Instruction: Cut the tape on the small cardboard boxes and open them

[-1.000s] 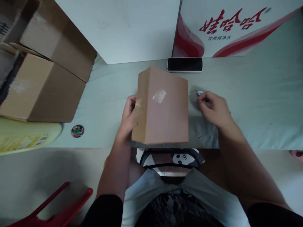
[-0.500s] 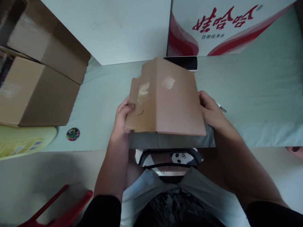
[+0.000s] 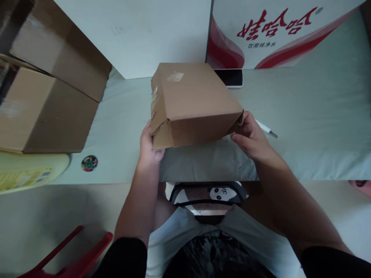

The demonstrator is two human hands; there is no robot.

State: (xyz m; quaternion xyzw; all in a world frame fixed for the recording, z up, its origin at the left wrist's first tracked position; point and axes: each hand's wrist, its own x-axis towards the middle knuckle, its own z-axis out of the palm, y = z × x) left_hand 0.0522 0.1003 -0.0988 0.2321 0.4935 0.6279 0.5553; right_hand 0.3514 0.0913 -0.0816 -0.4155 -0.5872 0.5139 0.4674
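Note:
A small brown cardboard box (image 3: 191, 100) is held tilted above the table, its broad face up with bits of old tape on it. My left hand (image 3: 148, 144) grips its near left corner, fingers under the box. My right hand (image 3: 251, 136) holds the near right corner, thumb and fingers closed on the flap edge. Under the box lies a grey plastic mailer bag (image 3: 208, 162) at the table's front edge.
A small white cutter (image 3: 266, 128) lies right of my right hand. A phone (image 3: 232, 77) lies behind the box. Large cardboard boxes (image 3: 49, 88) stand at the left, a printed carton (image 3: 275, 31) at the back, a round sticker (image 3: 89, 163) and yellow item (image 3: 29, 173) front left.
My right hand left the small thing on the table and took the box's right side. Both hands turned the box from standing on end to lying tilted, lifted off the grey bag.

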